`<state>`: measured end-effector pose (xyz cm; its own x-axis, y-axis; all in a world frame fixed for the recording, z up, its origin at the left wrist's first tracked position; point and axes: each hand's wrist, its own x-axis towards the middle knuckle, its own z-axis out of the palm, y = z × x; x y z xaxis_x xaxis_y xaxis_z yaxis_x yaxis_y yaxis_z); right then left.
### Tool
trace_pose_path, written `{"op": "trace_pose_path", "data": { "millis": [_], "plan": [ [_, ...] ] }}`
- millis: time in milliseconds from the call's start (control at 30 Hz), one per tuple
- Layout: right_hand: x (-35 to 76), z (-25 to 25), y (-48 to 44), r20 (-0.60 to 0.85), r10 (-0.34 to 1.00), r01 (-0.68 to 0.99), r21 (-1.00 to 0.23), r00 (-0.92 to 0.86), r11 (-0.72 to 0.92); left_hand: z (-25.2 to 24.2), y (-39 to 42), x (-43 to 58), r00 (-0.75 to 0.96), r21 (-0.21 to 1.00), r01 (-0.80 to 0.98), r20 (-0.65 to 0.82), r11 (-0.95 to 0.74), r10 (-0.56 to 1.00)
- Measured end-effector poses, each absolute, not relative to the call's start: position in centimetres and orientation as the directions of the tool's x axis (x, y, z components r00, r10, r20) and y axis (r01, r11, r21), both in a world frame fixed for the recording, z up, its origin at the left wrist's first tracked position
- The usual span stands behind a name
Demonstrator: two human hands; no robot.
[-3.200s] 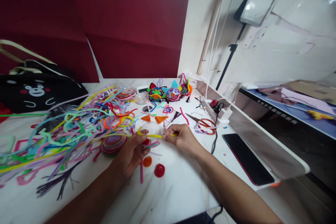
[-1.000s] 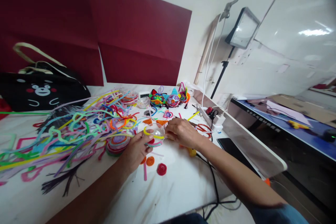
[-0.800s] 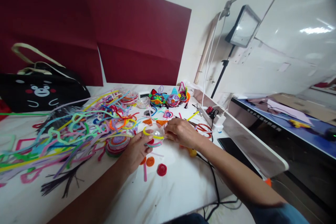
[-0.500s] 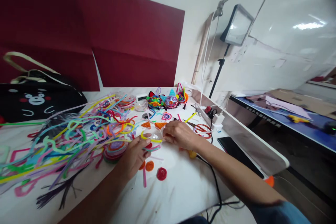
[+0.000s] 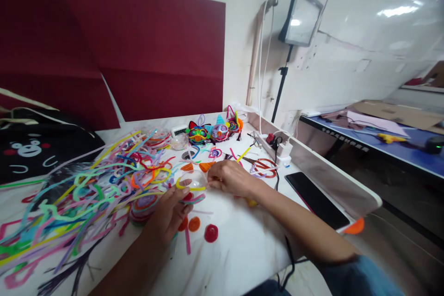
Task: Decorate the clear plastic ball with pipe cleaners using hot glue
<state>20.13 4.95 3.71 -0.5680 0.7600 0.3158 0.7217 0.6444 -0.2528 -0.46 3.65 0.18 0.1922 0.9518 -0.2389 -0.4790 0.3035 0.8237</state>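
Held in my left hand [image 5: 173,209] is a clear plastic ball [image 5: 192,179] with a yellow strip curved along its near side. The fingers of my right hand [image 5: 227,176] are pinched together at the ball's right side; whether they grip its edge or the strip's end is too small to tell. Just under the ball show a red coil and a pink and teal strip. Below on the white table lie an orange coil [image 5: 194,224], a red coil [image 5: 211,233] and a pink strip [image 5: 188,241]. Two orange pieces sit behind the ball.
A tangle of colourful pipe cleaners [image 5: 86,189] covers the left side, before a black bag [image 5: 34,148]. Decorated balls [image 5: 198,134] stand at the back. Orange-handled scissors [image 5: 266,168], a power strip [image 5: 285,150] and a black phone [image 5: 315,200] are at the right.
The view has shifted a little, so everything sits further left. Both hands stay at the clear ball, with the yellow strip still along it.
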Motion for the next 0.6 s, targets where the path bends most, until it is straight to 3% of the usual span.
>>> {"op": "trace_pose_path", "data": {
  "millis": [600],
  "plan": [
    [20.19, 2.70, 4.45, 0.349, 0.826, 0.680, -0.470, -0.443, 0.563, 0.20, 4.14, -0.74, 0.184, 0.830, -0.425, -0.311, 0.361, 0.932]
  ]
}}
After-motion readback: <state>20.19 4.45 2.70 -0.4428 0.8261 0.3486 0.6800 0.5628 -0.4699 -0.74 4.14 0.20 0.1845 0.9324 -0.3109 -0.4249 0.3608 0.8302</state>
